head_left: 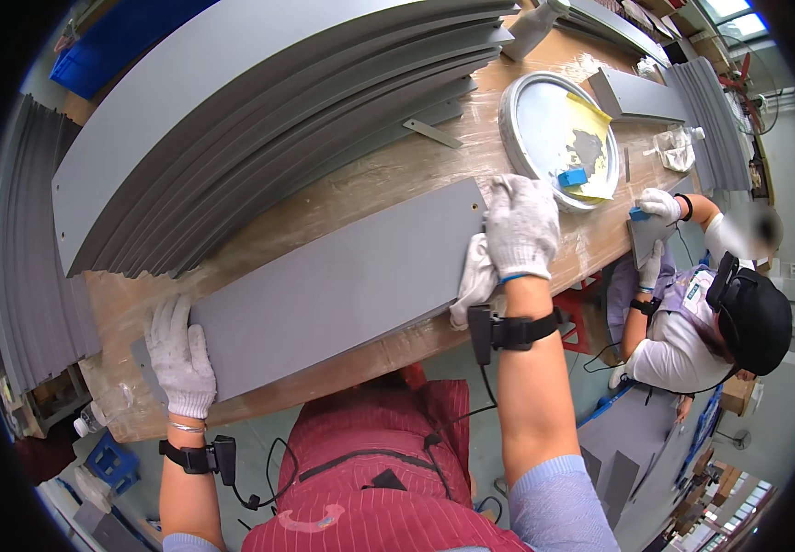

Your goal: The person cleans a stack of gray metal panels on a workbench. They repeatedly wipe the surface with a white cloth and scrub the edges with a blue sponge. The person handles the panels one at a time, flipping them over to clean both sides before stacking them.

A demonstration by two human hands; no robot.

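Observation:
A long grey panel lies on the table in front of me, its right end marked by small holes near the edge. My left hand, in a white knit glove, rests on the panel's left end with the fingers stretched out and the thumb apart. At the opposite end is my right hand, also gloved, its fingers curled at the panel's edge. A bunched white cloth hangs from that hand against the panel's end. The right fingertips are partly hidden.
A tall stack of grey panels fills the back left. Beyond my right hand sits a round lid holding yellow paper and a blue block. A metal strip lies nearby. At right, a co-worker handles a grey piece.

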